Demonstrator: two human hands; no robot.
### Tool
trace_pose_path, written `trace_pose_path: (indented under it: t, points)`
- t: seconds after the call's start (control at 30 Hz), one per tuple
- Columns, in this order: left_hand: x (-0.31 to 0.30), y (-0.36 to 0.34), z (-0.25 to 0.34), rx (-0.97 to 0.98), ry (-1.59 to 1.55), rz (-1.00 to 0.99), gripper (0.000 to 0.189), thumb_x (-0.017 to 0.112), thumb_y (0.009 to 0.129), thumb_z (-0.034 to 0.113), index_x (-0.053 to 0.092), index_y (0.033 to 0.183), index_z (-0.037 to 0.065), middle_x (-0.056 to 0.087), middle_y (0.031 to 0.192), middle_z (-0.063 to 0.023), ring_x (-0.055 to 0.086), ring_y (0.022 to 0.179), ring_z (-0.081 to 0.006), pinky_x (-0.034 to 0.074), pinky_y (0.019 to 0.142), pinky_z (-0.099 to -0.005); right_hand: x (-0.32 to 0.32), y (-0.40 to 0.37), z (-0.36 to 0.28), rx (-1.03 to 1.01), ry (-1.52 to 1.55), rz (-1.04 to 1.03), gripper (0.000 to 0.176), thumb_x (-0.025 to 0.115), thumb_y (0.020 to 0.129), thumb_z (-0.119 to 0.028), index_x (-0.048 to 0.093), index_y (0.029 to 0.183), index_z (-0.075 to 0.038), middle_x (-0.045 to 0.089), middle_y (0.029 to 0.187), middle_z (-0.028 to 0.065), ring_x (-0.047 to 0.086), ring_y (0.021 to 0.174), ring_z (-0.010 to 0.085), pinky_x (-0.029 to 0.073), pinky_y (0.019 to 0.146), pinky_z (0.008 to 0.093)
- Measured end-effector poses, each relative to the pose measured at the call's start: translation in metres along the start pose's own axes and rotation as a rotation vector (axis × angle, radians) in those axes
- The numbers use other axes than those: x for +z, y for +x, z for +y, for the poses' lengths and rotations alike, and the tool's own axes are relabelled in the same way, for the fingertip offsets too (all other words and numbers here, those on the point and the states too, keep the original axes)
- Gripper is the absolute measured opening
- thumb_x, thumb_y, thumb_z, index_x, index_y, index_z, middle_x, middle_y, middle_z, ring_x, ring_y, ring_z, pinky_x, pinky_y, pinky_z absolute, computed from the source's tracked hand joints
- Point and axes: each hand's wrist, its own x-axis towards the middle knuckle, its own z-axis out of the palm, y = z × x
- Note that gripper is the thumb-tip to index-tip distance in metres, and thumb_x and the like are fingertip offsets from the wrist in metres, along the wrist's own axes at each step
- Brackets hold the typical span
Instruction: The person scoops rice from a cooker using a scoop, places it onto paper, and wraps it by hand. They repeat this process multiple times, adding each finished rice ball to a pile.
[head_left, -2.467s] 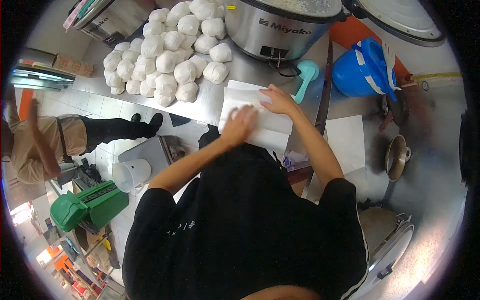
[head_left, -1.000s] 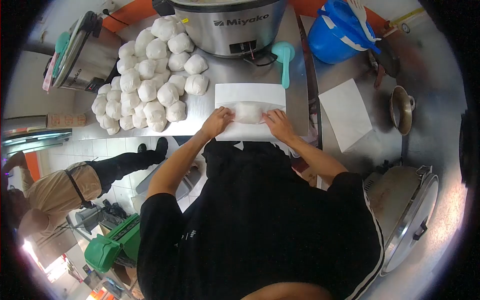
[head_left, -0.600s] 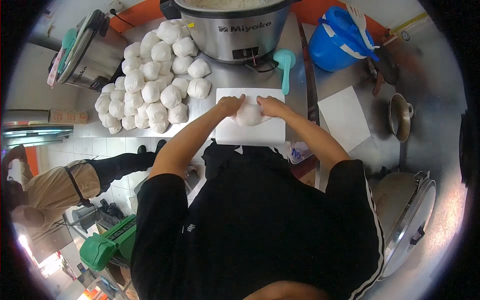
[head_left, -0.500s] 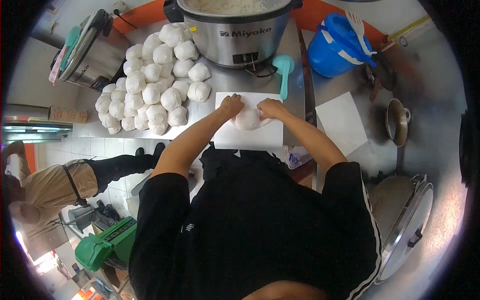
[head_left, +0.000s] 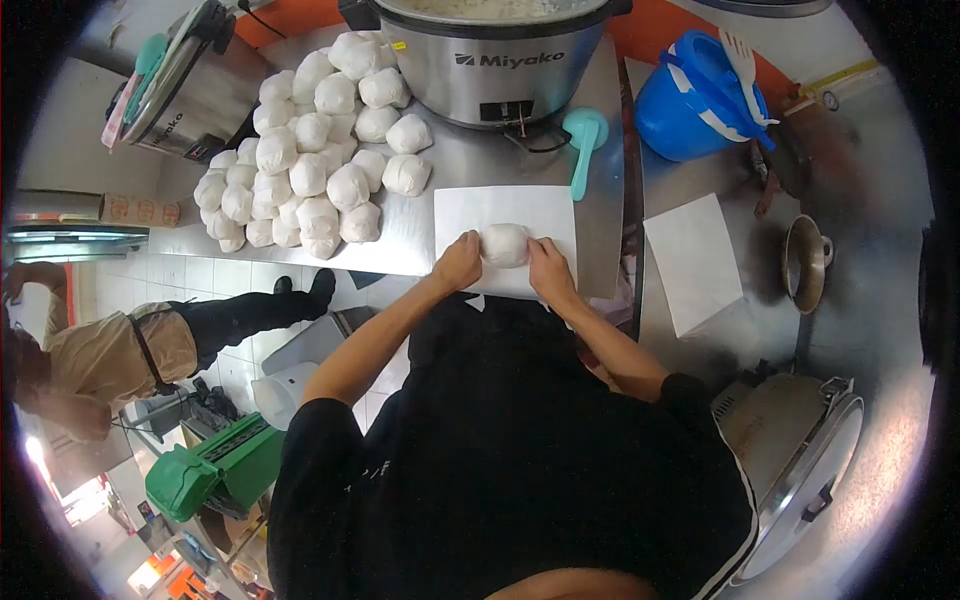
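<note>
A rounded white paper parcel [head_left: 505, 245] lies on white paper sheets [head_left: 455, 212] at the front of the steel table. My left hand [head_left: 459, 262] pinches its left end, fingers closed. At the opposite end, my right hand [head_left: 549, 270] grips the paper in the same way. The parcel's contents are hidden by the wrapping. To the left is a heap of similar wrapped parcels [head_left: 310, 174]. A teal scoop [head_left: 583, 150] rests just beyond the sheets, on the right.
A large rice cooker [head_left: 500, 85] with rice stands behind the sheets. A second cooker [head_left: 185, 100] is far left. On the right are a blue bucket [head_left: 675, 115], more paper [head_left: 693, 262] and a pan [head_left: 803, 263]. Another person [head_left: 120, 355] stands at left, near a green bin [head_left: 235, 465].
The paper is now folded around into a compact parcel. My hands have come nearer my body and turned to hold its two ends. The camera view has shifted slightly.
</note>
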Motion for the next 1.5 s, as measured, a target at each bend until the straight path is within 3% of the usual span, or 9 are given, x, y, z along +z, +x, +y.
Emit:
trace_pose_path:
  t: [0.3,0.47,0.53,0.7,0.87,1.03,1.17,1.27,1.5]
  points:
    - [-0.025,0.046,0.001,-0.036,-0.073,-0.209,0.019,0.053,0.085,0.009,0.050,0.102,0.001,0.063,0.077,-0.0237,0.062,0.079,-0.0439,0.050,0.070,-0.0487,0.013,-0.003,0.010,0.151,0.119,-0.010,0.023,0.042,0.094,-0.008,0.052,0.110,0.006,0.052,0.103,0.0216,0.055,0.092,0.0357,0.044,0.083,0.0408]
    - [0.037,0.045,0.022,-0.002,-0.126,0.285,0.034,0.063,0.084,0.022,0.053,0.114,0.007,0.064,0.092,-0.0176,0.064,0.084,-0.0322,0.051,0.074,-0.0390,0.050,-0.011,0.036,0.055,0.278,0.178,0.028,0.043,0.091,-0.008,0.045,0.116,0.005,0.051,0.107,0.0253,0.052,0.098,0.0382,0.040,0.090,0.0440]
    - [0.055,0.045,0.066,-0.304,-0.181,0.622,0.044,0.071,0.078,0.029,0.054,0.111,0.007,0.063,0.099,-0.0202,0.063,0.087,-0.0341,0.051,0.077,-0.0374,0.030,-0.013,0.014,0.021,0.172,0.109,0.026,0.044,0.088,-0.003,0.052,0.110,0.006,0.051,0.109,0.0237,0.050,0.100,0.0372,0.039,0.091,0.0441]
    - [0.021,0.053,0.080,-0.595,-0.613,0.442,0.063,0.081,0.067,0.033,0.052,0.114,0.002,0.061,0.101,-0.0188,0.064,0.088,-0.0309,0.052,0.078,-0.0365,0.016,-0.011,0.002,-0.136,-0.068,0.268,0.028,0.044,0.085,0.000,0.059,0.107,0.008,0.052,0.115,0.0207,0.051,0.103,0.0359,0.040,0.092,0.0425]
    - [-0.011,0.057,0.085,-0.494,-1.626,0.431,0.048,0.076,0.077,0.020,0.051,0.114,0.002,0.061,0.102,-0.0121,0.062,0.094,-0.0238,0.052,0.080,-0.0350,0.002,0.024,-0.042,0.126,0.922,0.359,0.040,0.044,0.089,-0.007,0.049,0.128,0.003,0.051,0.125,0.0147,0.050,0.116,0.0295,0.043,0.095,0.0385]
    - [-0.070,0.051,0.073,-0.256,-1.733,0.397,0.035,0.067,0.086,0.022,0.054,0.111,0.002,0.062,0.106,-0.0110,0.062,0.096,-0.0216,0.052,0.080,-0.0368,0.008,0.067,-0.093,0.227,1.350,0.311,0.053,0.043,0.090,-0.009,0.030,0.140,-0.002,0.048,0.124,0.0158,0.049,0.116,0.0267,0.042,0.098,0.0391]
    - [-0.138,0.048,0.030,-0.406,-1.601,0.592,0.053,0.072,0.080,0.035,0.053,0.112,-0.003,0.061,0.104,-0.0136,0.063,0.090,-0.0247,0.054,0.075,-0.0385,-0.006,0.098,-0.096,0.188,0.794,-0.354,0.063,0.049,0.087,-0.009,0.026,0.145,-0.009,0.048,0.127,0.0196,0.047,0.118,0.0287,0.036,0.103,0.0413]
    - [-0.174,0.083,-0.048,-0.678,-0.924,0.827,0.070,0.071,0.076,0.049,0.053,0.115,-0.007,0.061,0.106,-0.0166,0.062,0.090,-0.0236,0.052,0.071,-0.0353,-0.015,0.102,-0.054,-0.218,0.208,0.118,0.072,0.054,0.082,-0.008,0.023,0.147,-0.010,0.041,0.133,0.0281,0.041,0.122,0.0354,0.030,0.105,0.0448]
    - [-0.190,0.150,-0.176,-0.452,-0.109,0.433,0.064,0.047,0.089,0.051,0.051,0.113,-0.008,0.059,0.109,-0.0309,0.057,0.105,-0.0422,0.044,0.091,-0.0465,-0.067,0.142,0.010,0.596,-0.511,0.457,0.090,0.064,0.076,-0.016,0.013,0.150,-0.023,0.027,0.136,0.0351,0.036,0.119,0.0501,0.028,0.100,0.0552]
